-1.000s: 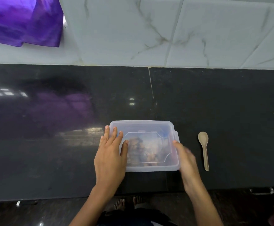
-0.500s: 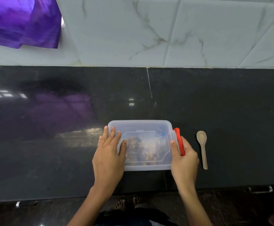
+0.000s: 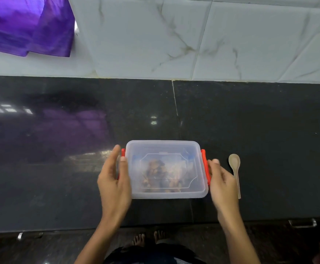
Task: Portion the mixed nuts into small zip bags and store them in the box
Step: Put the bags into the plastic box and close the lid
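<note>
Both clips (image 3: 205, 166) look down, lid on box (image 3: 166, 169), nuts inside: task near done. Left hand (image 3: 115, 180) fingers relaxed against clip; right hand (image 3: 222, 180) loose beside it, holding nothing.

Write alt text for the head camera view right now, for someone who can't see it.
A person's left hand and right hand flank a lidded clear plastic box with red side clips on a dark countertop; bagged nuts show dimly through the lid. A beige spoon lies to its right, purple cloth hangs upper left.
</note>
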Demonstrator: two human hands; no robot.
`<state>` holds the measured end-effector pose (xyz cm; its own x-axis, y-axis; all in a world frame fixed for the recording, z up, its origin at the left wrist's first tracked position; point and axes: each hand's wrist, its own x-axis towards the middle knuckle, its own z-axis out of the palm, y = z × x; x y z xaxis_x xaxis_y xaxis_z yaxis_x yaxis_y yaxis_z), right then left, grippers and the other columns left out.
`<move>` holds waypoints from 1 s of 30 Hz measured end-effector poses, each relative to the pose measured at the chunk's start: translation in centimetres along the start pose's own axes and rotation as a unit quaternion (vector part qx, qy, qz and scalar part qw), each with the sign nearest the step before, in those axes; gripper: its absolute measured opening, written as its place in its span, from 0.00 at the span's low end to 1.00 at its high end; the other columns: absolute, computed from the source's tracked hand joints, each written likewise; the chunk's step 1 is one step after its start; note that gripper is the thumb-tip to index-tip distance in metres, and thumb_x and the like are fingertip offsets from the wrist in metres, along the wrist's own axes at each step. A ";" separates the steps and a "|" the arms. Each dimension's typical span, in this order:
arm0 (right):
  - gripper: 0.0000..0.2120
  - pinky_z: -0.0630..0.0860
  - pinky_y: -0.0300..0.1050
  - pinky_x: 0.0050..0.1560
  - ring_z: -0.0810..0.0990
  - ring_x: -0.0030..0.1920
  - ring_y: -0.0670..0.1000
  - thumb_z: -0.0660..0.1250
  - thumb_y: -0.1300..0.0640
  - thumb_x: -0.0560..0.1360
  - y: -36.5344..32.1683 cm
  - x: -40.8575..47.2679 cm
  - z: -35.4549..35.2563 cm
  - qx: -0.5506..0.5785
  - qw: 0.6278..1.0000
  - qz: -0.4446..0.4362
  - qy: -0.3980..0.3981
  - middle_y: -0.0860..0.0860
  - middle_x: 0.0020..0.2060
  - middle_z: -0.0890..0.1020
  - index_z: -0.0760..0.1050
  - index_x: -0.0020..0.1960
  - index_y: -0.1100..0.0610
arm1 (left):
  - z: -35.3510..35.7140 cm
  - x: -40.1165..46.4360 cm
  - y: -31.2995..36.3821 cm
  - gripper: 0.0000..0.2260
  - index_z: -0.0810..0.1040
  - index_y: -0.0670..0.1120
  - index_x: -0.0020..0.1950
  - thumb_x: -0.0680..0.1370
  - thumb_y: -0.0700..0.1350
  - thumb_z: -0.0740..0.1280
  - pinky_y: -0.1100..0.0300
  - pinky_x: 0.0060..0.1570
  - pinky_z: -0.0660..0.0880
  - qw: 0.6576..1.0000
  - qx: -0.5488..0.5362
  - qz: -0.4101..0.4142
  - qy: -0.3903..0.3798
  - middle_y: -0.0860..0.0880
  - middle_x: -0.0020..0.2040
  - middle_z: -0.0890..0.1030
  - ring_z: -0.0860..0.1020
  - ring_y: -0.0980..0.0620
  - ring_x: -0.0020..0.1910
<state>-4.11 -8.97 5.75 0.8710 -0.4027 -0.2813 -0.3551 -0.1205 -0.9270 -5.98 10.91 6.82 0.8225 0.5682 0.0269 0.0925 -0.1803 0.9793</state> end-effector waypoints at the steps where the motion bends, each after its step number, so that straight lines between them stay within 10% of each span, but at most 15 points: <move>1: 0.18 0.77 0.44 0.47 0.81 0.44 0.47 0.56 0.48 0.81 -0.2 0.3 -0.5 0.035 0.999 0.037 -0.007 0.47 0.39 0.81 0.80 0.51 0.58 | -0.3 0.4 0.1 0.16 0.72 0.43 0.69 0.81 0.39 0.61 0.65 0.60 0.70 0.999 -0.013 -0.042 0.013 0.51 0.63 0.76 0.75 0.56 0.61; 4: 0.13 0.78 0.50 0.55 0.82 0.50 0.50 0.58 0.54 0.81 -0.4 1.2 -1.7 0.067 0.992 0.099 -0.045 0.50 0.48 0.84 0.78 0.59 0.57 | -1.9 2.1 -0.3 0.12 0.76 0.42 0.63 0.81 0.38 0.60 0.54 0.54 0.77 0.984 -0.031 -0.174 -0.028 0.46 0.56 0.81 0.79 0.51 0.50; 8: 0.09 0.80 0.52 0.52 0.83 0.49 0.52 0.63 0.60 0.78 -0.6 1.6 -2.5 0.026 0.986 0.124 -0.108 0.52 0.46 0.85 0.81 0.51 0.52 | -3.4 3.2 -0.4 0.08 0.81 0.43 0.50 0.80 0.37 0.61 0.63 0.33 0.80 0.941 -0.083 -0.296 -0.142 0.48 0.36 0.85 0.82 0.54 0.33; 30: 0.11 0.76 0.46 0.51 0.81 0.48 0.47 0.61 0.59 0.80 -12.0 10.4 5.1 -0.148 0.962 -0.069 -0.220 0.49 0.48 0.83 0.81 0.55 0.52 | -4.4 8.8 0.6 0.05 0.80 0.39 0.46 0.77 0.34 0.64 0.64 0.34 0.80 0.928 -0.126 -0.298 -0.185 0.45 0.35 0.85 0.84 0.54 0.33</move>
<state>10.95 -7.11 12.67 0.9533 0.0508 -0.2979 -0.2495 -0.4239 -0.8707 -1.18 19.34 8.57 0.8082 0.1841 -0.5594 0.4968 0.2969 0.8155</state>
